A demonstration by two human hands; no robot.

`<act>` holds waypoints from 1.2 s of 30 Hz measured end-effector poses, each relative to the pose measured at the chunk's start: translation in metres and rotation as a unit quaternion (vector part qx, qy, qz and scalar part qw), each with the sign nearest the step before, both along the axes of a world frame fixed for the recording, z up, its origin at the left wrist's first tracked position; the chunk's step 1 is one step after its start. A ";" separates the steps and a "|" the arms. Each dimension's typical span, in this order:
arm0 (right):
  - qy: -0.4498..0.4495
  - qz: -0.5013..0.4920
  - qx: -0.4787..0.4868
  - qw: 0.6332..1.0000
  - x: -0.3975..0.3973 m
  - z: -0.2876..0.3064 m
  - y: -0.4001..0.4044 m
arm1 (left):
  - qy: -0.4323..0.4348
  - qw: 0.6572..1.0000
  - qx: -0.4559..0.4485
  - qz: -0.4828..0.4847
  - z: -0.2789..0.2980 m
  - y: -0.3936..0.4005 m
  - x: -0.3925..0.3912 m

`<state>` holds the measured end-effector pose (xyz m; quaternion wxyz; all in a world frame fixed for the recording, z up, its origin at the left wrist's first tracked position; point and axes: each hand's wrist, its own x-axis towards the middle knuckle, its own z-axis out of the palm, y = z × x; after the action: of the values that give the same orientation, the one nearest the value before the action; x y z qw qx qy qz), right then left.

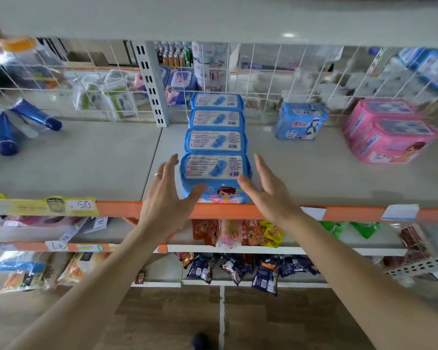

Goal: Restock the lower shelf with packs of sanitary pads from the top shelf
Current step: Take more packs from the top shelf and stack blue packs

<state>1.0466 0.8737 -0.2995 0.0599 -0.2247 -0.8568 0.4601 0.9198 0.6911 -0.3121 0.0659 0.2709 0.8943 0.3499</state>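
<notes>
On the pale grey metal shelf [314, 173] with the orange front lip, a row of four blue plastic packs of sanitary pads [216, 137] runs from the lip straight back toward 12 o'clock, each pack lying with its long axis crosswise, from 9 to 3 o'clock. Starting at the left, the left hand [171, 195], a ring on one finger, stands with its grip wide and empty: palm turned inward, fingers spread and pointing up toward 12 o'clock, thumb reaching to 3 o'clock across the lower left corner of the front blue pack [216, 176]. That pack sits at the very edge of the shelf, its printed face with a cartoon girl just behind the orange lip, and it lies directly between the two palms. To its right, the right hand [266, 190] mirrors the first, grip equally wide and holding nothing, thumb pointing to 9 o'clock near the pack's lower right corner. Whether either thumb touches the wrapper cannot be told. Both hands appear about equally near, so closing inward along the pack's long axis would likely square or seat it. Further right, well apart, a lone blue pack [300, 121] stands at 2 o'clock and pink packs [387, 130] lie beyond it.
</notes>
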 end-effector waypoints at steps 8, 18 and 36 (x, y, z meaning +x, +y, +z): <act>0.131 0.047 0.194 0.971 0.079 0.064 0.005 | 0.233 0.971 0.042 -0.020 0.075 0.019 0.111; 0.389 0.046 0.309 0.866 0.184 0.169 0.026 | 0.414 0.904 0.103 0.016 0.176 0.043 0.227; 0.373 -0.067 0.385 0.842 0.243 0.252 0.097 | 0.488 0.862 0.139 0.012 0.273 0.118 0.259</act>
<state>1.2897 0.9711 -0.0473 0.4869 -0.0518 -0.8610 0.1374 1.1784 0.8088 -0.0395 -0.4215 0.4024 0.7572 0.2949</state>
